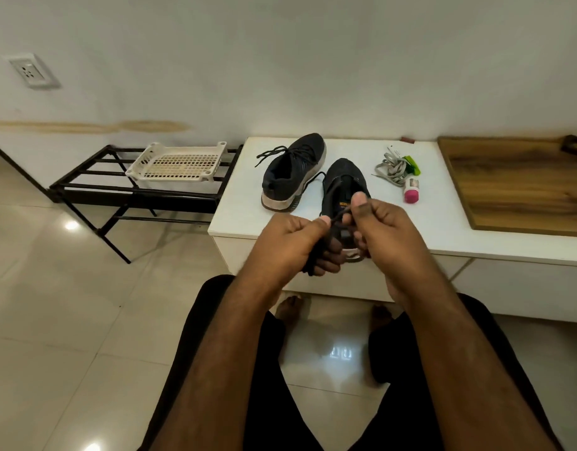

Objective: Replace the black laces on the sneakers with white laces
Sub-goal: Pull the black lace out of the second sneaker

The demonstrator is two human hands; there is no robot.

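Two black sneakers stand on a white low table [235, 203]. The left sneaker [292, 172] still carries its black lace, loose ends spread to its left. The right sneaker [344, 187] sits just beyond my hands, its heel hidden by them. My left hand [288, 245] grips a bundled black lace [316, 258] in its curled fingers. My right hand [375, 222] pinches a strand of the same lace between thumb and fingers, close against my left hand. A bundle of white laces [392, 169] lies on the table to the right of the sneakers.
A green packet [414, 166] and a small pink-capped bottle [411, 190] lie by the white laces. A wooden board [521, 187] covers the table's right part. A black metal rack [131, 190] with a white plastic tray [179, 164] stands to the left. Tiled floor below.
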